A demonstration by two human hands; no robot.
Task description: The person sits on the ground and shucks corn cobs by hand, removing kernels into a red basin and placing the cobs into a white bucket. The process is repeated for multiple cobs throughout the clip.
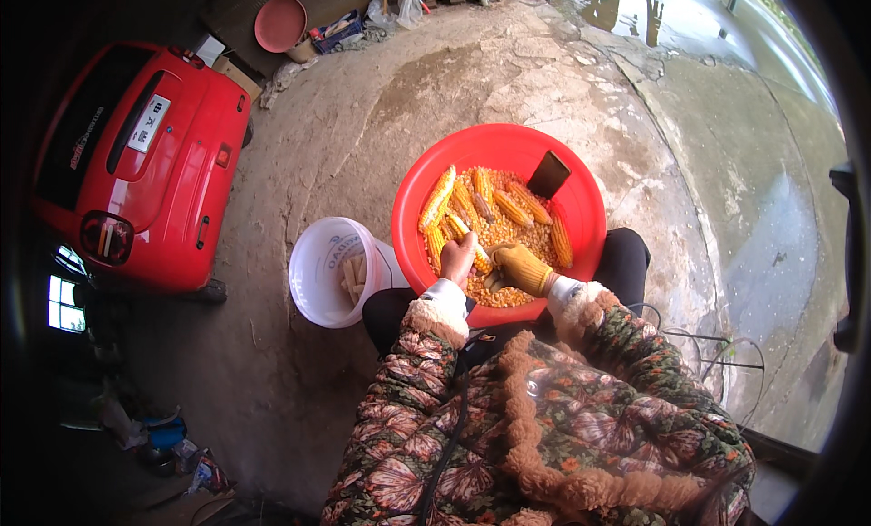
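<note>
A wide red plastic basin (435,165) sits between my knees, holding loose yellow kernels (502,235) and several ears of corn (514,208). My bare left hand (458,259) grips one ear of corn (482,261) over the near left part of the basin. On my right hand (520,267) is a yellow work glove; its curled fingers press against the lower end of that same ear. The glove hides part of this end. A dark flat object, probably a phone (548,175), leans against the basin's far right inner wall.
Left of the basin, a translucent white plastic bucket (313,281) holds several bare corncobs (353,278). A red car (173,179) is parked at the left. A thin metal frame (725,352) stands at my right. The concrete floor (326,159) is cracked, with wet patches (776,233) at right.
</note>
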